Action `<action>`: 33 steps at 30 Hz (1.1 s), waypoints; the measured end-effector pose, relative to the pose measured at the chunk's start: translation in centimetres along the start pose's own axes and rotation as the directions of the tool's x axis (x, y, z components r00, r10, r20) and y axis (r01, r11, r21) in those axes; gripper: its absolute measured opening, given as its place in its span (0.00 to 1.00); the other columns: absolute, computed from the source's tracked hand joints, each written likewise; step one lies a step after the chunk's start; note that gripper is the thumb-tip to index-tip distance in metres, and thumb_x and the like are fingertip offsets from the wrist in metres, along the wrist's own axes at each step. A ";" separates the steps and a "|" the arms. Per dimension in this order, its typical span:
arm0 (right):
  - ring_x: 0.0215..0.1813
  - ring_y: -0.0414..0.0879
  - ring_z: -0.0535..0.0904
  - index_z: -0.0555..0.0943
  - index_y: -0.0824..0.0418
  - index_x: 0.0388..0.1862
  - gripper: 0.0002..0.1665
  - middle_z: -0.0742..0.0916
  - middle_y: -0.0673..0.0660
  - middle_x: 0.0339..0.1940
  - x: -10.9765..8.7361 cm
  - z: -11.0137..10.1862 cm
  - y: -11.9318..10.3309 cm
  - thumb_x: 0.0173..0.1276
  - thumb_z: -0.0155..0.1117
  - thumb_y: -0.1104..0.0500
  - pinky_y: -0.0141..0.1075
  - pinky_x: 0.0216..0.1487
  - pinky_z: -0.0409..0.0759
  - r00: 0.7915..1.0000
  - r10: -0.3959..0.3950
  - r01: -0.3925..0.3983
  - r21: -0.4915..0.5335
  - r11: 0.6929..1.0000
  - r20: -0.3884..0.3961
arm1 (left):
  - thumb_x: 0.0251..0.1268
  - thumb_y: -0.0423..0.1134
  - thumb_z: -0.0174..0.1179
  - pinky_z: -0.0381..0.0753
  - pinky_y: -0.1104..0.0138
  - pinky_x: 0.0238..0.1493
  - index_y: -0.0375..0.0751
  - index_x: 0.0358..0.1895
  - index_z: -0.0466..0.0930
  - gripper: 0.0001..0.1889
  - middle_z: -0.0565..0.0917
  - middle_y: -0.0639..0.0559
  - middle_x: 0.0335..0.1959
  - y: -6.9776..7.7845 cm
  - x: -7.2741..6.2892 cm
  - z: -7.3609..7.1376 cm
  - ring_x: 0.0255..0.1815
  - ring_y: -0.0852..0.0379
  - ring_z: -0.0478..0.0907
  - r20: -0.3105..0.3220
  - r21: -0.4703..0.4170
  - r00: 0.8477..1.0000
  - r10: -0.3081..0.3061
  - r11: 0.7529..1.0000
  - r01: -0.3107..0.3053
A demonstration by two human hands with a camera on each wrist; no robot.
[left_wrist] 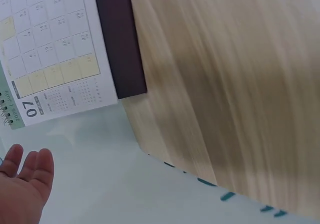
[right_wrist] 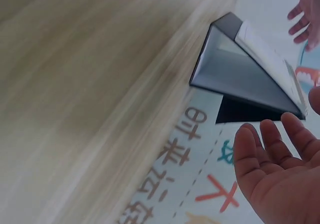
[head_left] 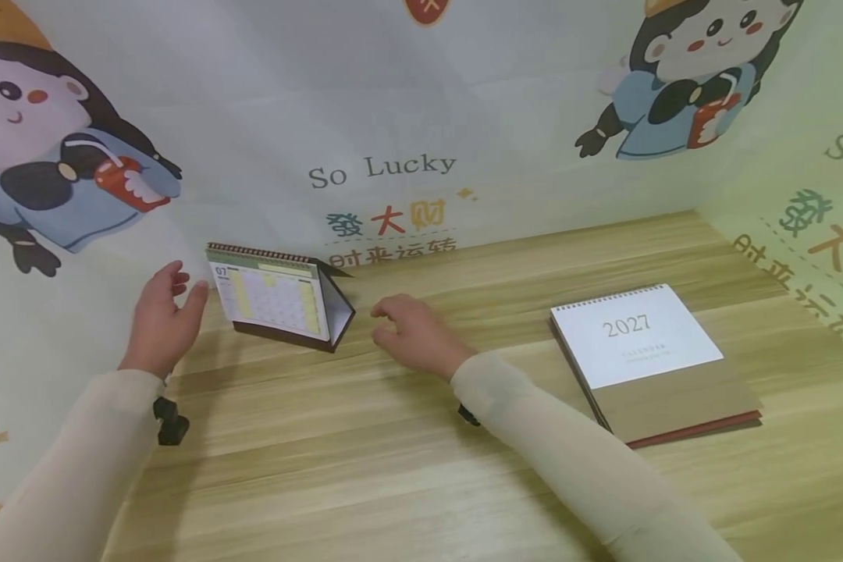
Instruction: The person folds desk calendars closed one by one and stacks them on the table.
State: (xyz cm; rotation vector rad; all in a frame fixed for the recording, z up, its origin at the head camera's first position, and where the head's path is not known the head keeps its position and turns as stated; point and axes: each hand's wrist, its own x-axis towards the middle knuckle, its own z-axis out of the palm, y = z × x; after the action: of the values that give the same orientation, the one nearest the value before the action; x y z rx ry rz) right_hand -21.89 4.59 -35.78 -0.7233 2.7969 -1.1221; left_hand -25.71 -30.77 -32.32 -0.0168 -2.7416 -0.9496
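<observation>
A spiral-bound desk calendar (head_left: 270, 297) stands upright like a tent at the back left, its page marked 07 facing front. To its left is my left hand (head_left: 163, 316), fingers relaxed and apart from the calendar. My right hand (head_left: 417, 334) hovers off the calendar's right side with loosely bent fingers and nothing in them. In the right wrist view the calendar's open triangular end (right_wrist: 235, 68) shows, with a dark flap hanging behind it. The left wrist view shows the grid page (left_wrist: 47, 38) and the dark base strip (left_wrist: 120, 43) close up.
A second calendar (head_left: 656, 351), with 2027 on its white cover, lies flat on the right of the wooden table (head_left: 309, 468). Behind and along the sides hangs a pale printed cloth (head_left: 520, 101) with cartoon figures and lettering.
</observation>
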 end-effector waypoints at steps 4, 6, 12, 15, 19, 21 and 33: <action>0.61 0.49 0.75 0.77 0.62 0.62 0.21 0.80 0.57 0.62 1.1 0.7 -1.0 0.75 0.55 0.55 0.40 0.62 0.73 1.000 -0.023 0.024 0.015 1.000 -0.016 | 0.79 0.56 0.37 0.57 0.40 0.69 0.32 0.79 0.41 0.38 0.56 0.28 0.74 0.8 1.1 0.6 0.73 0.31 0.55 0.024 -0.052 0.998 -0.060 0.997 0.061; 0.60 0.48 0.75 0.77 0.62 0.61 0.20 0.80 0.57 0.61 1.8 1.1 -1.4 0.76 0.56 0.54 0.38 0.61 0.74 0.999 -0.018 0.019 0.047 0.999 -0.027 | 0.79 0.56 0.36 0.55 0.40 0.70 0.30 0.78 0.40 0.39 0.54 0.26 0.74 1.1 1.4 1.0 0.73 0.30 0.54 0.041 -0.073 0.996 -0.080 0.994 0.083; 0.61 0.49 0.76 0.75 0.61 0.64 0.23 0.79 0.54 0.62 3.7 2.1 -2.2 0.77 0.56 0.50 0.39 0.59 0.75 0.996 0.045 -0.034 0.133 0.991 -0.081 | 0.78 0.59 0.32 0.51 0.40 0.71 0.29 0.78 0.34 0.42 0.45 0.24 0.76 1.2 2.2 1.7 0.75 0.28 0.48 0.084 -0.089 0.987 -0.133 0.986 0.141; 0.61 0.51 0.77 0.73 0.61 0.66 0.25 0.78 0.54 0.65 4.5 2.4 -2.5 0.78 0.54 0.48 0.40 0.60 0.74 0.992 0.066 -0.047 0.172 0.984 -0.109 | 0.78 0.60 0.31 0.49 0.41 0.72 0.30 0.78 0.32 0.42 0.43 0.26 0.77 0.8 2.5 1.9 0.76 0.28 0.46 0.091 -0.118 0.985 -0.149 0.980 0.159; 0.61 0.51 0.77 0.71 0.61 0.68 0.28 0.76 0.55 0.67 5.3 2.8 -2.8 0.79 0.52 0.47 0.41 0.61 0.75 0.986 0.100 -0.061 0.270 0.961 -0.132 | 0.77 0.62 0.32 0.46 0.43 0.74 0.35 0.79 0.32 0.43 0.43 0.30 0.78 0.1 2.7 2.5 0.77 0.32 0.44 0.089 -0.213 0.982 -0.168 0.960 0.184; 0.62 0.50 0.76 0.71 0.62 0.68 0.28 0.76 0.56 0.67 5.5 3.1 -2.9 0.79 0.52 0.47 0.40 0.60 0.75 0.983 0.125 -0.075 0.335 0.939 -0.131 | 0.77 0.62 0.34 0.46 0.45 0.75 0.37 0.80 0.33 0.42 0.44 0.32 0.79 -0.2 2.7 3.0 0.78 0.35 0.43 0.070 -0.257 0.982 -0.176 0.948 0.188; 0.65 0.48 0.73 0.73 0.57 0.65 0.24 0.78 0.54 0.65 6.5 4.2 -3.2 0.78 0.53 0.46 0.42 0.61 0.74 0.972 0.209 -0.134 0.475 0.870 -0.109 | 0.79 0.55 0.40 0.48 0.52 0.75 0.38 0.80 0.39 0.38 0.53 0.36 0.77 0.3 2.7 5.5 0.78 0.43 0.49 -0.031 -0.338 0.988 -0.151 0.932 0.132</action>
State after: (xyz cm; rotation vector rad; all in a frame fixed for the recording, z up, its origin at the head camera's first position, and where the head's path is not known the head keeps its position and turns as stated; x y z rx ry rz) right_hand -25.52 -3.01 -35.88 -0.3414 2.4715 -1.7824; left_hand -29.56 -27.38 -35.72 0.1487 -2.5237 -1.4250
